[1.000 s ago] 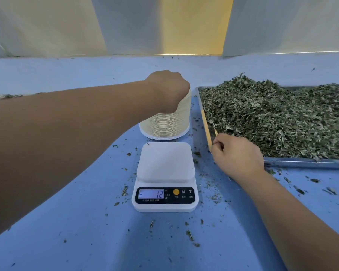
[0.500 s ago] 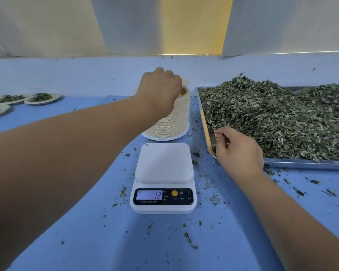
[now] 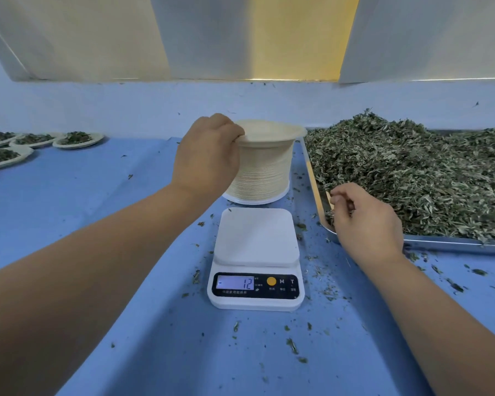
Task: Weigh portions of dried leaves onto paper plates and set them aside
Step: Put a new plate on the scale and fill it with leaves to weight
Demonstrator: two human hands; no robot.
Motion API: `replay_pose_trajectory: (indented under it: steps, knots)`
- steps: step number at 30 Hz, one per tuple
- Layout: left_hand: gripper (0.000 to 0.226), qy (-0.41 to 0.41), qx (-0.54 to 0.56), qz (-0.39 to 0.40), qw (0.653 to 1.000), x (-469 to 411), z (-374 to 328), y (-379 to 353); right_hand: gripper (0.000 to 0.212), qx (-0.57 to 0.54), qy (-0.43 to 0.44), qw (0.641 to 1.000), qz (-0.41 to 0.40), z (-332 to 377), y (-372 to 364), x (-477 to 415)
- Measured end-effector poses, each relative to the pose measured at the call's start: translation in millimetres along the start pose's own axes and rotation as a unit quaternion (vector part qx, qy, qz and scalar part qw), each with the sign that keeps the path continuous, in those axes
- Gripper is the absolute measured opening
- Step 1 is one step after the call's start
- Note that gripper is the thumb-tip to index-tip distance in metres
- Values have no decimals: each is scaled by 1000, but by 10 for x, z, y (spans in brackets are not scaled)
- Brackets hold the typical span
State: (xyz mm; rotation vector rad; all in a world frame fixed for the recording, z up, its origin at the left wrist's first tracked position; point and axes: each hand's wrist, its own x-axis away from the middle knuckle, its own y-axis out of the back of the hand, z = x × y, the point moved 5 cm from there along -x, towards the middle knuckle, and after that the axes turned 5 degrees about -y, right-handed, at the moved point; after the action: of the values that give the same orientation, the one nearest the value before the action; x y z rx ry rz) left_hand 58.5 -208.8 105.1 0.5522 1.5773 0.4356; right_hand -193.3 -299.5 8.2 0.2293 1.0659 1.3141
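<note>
Since white digital scale [image 3: 256,238] needs plate first, top beige paper plate [image 3: 269,130] is being pinched off stack [image 3: 263,172] by left hand [image 3: 206,158]; grey-green dried leaves [image 3: 412,172] are being clutched in curled fingers of right hand [image 3: 366,224].

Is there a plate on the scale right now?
No, the scale is bare; the left hand holds the top plate over the stack.

A white digital kitchen scale [image 3: 256,258] is set midway on the blue-covered table [image 3: 97,212], with a tall stack of cream paper plates [image 3: 265,172] just behind. A rectangular steel tray [image 3: 455,243] of dried green leaves [image 3: 412,172] is placed right, leaf-filled paper plates [image 3: 77,138] far left; crumbs [image 3: 292,345] are scattered about.
</note>
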Motion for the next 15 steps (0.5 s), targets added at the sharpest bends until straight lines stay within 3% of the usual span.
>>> replay_pose_trajectory:
  steps: [4, 11, 15]
  knots:
    - [28, -16, -12, 32, 999, 55, 24, 43, 10, 9, 10, 1000, -1, 20, -12, 4]
    - [21, -30, -149, 167, 974, -389, -33, 42, 12, 25, 5, 1000, 9, 16, -1, 5]
    - [19, -4, -94, 232, 968, -496, -40, -57, 12, 28, 9, 999, 14, 13, 7, 7]
